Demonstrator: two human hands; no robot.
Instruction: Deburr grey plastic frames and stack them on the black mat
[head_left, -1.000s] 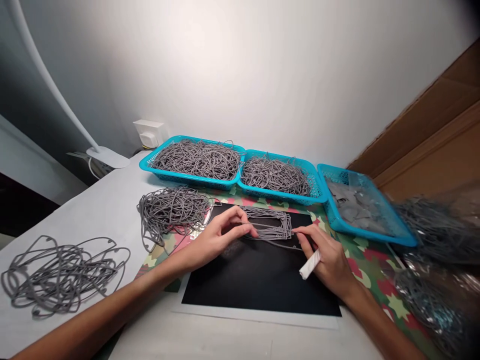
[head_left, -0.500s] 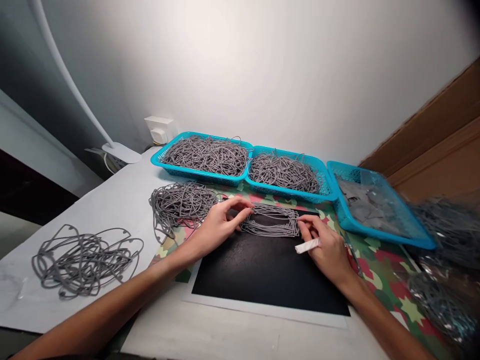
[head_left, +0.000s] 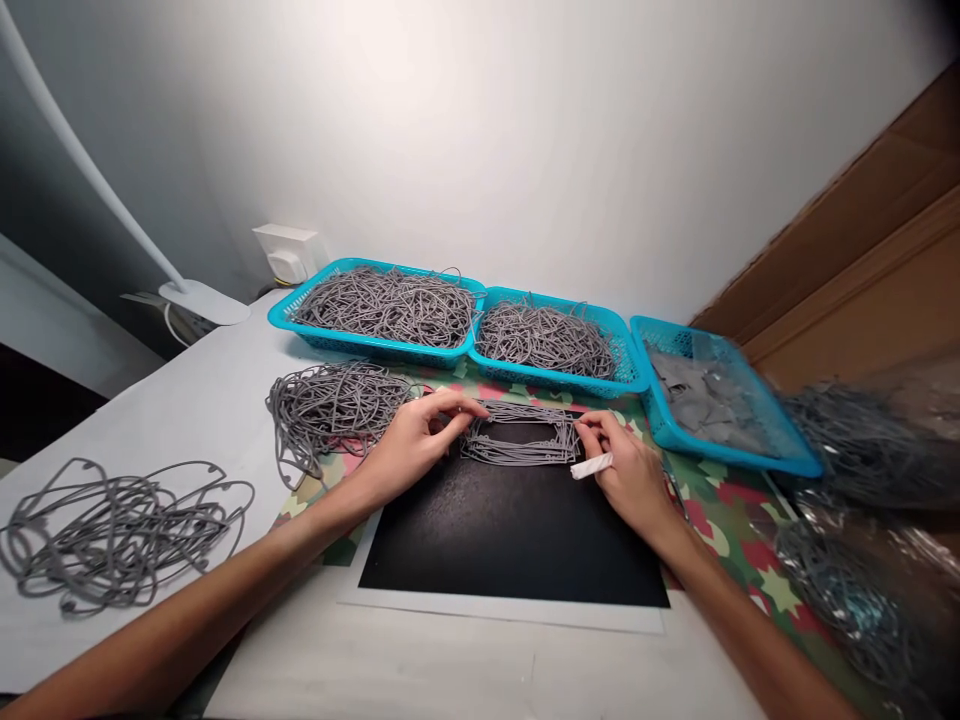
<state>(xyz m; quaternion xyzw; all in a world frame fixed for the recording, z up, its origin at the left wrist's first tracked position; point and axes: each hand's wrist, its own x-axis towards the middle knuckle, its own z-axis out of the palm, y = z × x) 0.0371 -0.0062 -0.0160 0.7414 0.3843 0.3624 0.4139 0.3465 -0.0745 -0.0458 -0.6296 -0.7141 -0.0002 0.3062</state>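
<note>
Left hand [head_left: 409, 445]: pinches gasket stack [head_left: 519, 437] at 9 o'clock — squaring edges.
Right hand [head_left: 628, 470]: pinches 3 o'clock end; white roll [head_left: 591, 466] tucked in palm.
Black mat [head_left: 510, 535]: contrast backing.

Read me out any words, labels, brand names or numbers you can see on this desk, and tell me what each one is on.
None can be read: no print shows on the blue baskets, the black mat, the wall socket or the small white piece in the right hand. The left hand and right hand hold a stack of grey frames, which is unmarked.
</note>
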